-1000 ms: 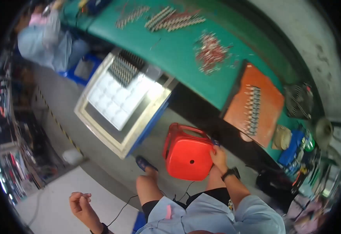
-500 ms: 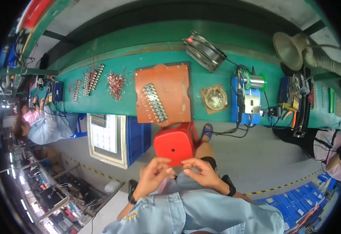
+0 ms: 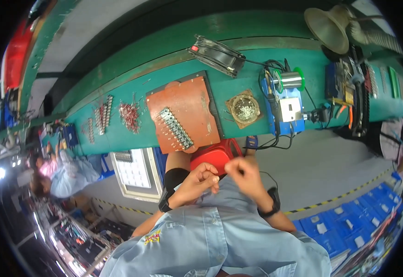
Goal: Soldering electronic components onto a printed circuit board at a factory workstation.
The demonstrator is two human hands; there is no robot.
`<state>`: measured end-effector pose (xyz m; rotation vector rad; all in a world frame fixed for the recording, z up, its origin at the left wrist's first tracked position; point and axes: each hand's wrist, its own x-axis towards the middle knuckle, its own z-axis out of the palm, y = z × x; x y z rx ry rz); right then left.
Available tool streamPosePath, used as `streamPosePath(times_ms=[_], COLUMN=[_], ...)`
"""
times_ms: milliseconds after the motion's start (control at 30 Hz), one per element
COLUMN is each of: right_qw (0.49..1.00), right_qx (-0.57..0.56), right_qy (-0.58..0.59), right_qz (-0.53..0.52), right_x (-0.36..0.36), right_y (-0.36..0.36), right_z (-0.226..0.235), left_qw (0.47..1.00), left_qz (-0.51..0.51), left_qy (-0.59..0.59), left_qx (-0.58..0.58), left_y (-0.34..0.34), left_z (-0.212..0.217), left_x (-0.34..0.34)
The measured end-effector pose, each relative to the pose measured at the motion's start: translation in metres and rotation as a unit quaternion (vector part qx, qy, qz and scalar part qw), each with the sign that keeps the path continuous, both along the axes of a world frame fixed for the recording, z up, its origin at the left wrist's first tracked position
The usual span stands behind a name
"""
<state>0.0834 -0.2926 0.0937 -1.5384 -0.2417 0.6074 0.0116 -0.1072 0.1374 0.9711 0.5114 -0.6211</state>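
My left hand (image 3: 198,185) is in front of my lap, its thumb and fingers curled together in a pinch. Beside it my right hand (image 3: 247,178) is also closed, finger and thumb meeting in a ring, slightly blurred. Whatever either pinch holds, if anything, is too small to make out. Under and beyond my hands is a red stool (image 3: 213,157). On the bench past it lies an orange-brown board (image 3: 197,104), bearing a slanted row of small metal parts (image 3: 176,128) with wire ends sticking out on one side.
A pile of red wires (image 3: 130,115) and strips of metal parts (image 3: 103,114) lie left on the green bench (image 3: 144,78). Rightward are a round dish (image 3: 245,110), a blue machine with a solder spool (image 3: 292,80), and a black fan (image 3: 216,55). Co-workers sit at both sides.
My hands have come slightly apart in height, the right one moving up and right. My view has turned, and my body is nearer the stool, covering more of it.
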Motion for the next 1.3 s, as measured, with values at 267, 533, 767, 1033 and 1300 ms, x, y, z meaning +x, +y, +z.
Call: streamPosePath(times_ms=[267,533,767,1033,1300], right_qw=[0.924,0.955,0.969,0.859,0.633], right_qx=[-0.262,-0.205,-0.212,-0.502,-0.574], right_qy=[-0.171,-0.084,-0.067,-0.048,0.336], right_qz=[-0.22,-0.198,-0.111,0.091,0.395], right_x=[0.053,0.002,-0.001,-0.076,-0.286], right_y=[0.086,0.053,0.017,-0.075,-0.254], right_z=[-0.103,-0.071,-0.052,-0.152,-0.151], left_qw=[0.994,0.998,0.974,0.966,0.914], left_qz=[-0.099,-0.027,0.053,0.03,-0.016], left_qy=[-0.024,0.02,-0.044,0.04,0.163], left_qx=[0.045,0.053,0.215,0.253,0.372], left_y=[0.091,0.118,0.141,0.171,0.249], left_z=[-0.046,-0.048,-0.023,-0.081,-0.228], left_x=[-0.023,-0.054,-0.053,-0.113,-0.322])
